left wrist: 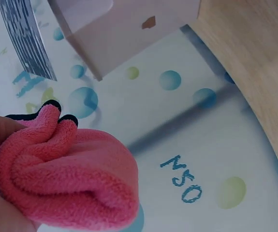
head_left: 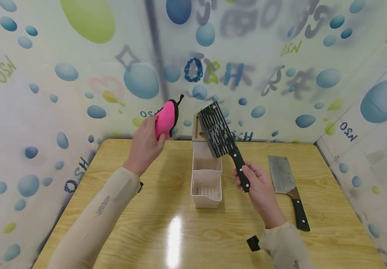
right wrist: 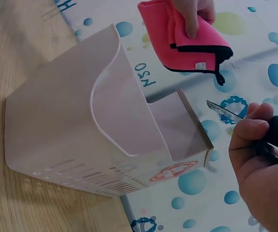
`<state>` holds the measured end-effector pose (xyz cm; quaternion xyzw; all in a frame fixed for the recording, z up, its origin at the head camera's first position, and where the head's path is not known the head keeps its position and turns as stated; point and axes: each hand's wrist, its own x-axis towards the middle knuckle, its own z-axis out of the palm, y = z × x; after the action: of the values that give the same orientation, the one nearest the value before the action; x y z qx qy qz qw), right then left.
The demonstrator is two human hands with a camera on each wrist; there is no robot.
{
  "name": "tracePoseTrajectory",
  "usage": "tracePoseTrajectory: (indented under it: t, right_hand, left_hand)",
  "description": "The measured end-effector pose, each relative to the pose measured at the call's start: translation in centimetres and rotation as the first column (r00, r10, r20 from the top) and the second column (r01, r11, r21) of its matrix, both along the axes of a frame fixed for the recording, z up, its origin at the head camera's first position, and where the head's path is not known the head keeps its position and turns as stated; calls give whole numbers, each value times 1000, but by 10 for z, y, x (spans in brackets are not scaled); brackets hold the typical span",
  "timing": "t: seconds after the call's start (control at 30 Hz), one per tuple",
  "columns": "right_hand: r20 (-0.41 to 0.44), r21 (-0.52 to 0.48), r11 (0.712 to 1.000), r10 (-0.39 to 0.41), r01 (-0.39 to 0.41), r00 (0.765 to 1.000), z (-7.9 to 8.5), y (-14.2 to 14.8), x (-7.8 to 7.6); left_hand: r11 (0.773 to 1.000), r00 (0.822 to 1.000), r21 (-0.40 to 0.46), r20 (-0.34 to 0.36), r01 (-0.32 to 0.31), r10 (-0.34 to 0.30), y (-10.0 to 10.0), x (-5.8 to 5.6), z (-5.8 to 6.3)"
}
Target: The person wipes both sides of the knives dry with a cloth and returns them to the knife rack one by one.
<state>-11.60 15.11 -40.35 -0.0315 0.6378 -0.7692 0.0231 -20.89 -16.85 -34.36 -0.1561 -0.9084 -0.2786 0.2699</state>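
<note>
I have the right hand point(head_left: 260, 190) gripping the black handle of a cleaver point(head_left: 217, 130), thumb laid along it, the dark, silver-streaked blade tilted up and to the left. My left hand point(head_left: 147, 145) pinches a folded pink cloth point(head_left: 165, 118) between thumb and fingers, its black edging and small loop on the far side, all raised above the table point(head_left: 139, 231). Between the two hands, farther down, I see a pale plastic holder point(head_left: 206, 183) upright on the wood, with a perforated floor in its front compartment and a slotted top at the rear. The left wrist view shows me a gap between blade and holder. Right of the right hand, a second cleaver point(head_left: 281, 173) lies flat, handle toward me. Past the table hangs a spotted, lettered wall covering point(head_left: 139, 80).
</note>
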Motion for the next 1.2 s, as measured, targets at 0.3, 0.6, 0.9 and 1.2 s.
tracePoseTrajectory:
  t: [0.3, 0.6, 0.9, 1.2]
  right_hand:
    - [22, -3, 1000, 22, -22, 999, 0, -13, -3]
    - [64, -19, 998, 67, -66, 996, 3, -24, -2]
    - [51, -27, 994, 104, -103, 993, 4, -30, 1]
    - [20, 14, 989, 147, -147, 989, 6, -33, 4]
  left_hand:
    - [998, 998, -51, -56, 28, -31, 15, -7, 6]
    - [987, 977, -152, -195, 55, -84, 22, -14, 5]
    - [939, 928, -334, -369, -88, -44, 28, -18, 0]
    - [889, 933, -436, -359, -138, -32, 40, -15, -5]
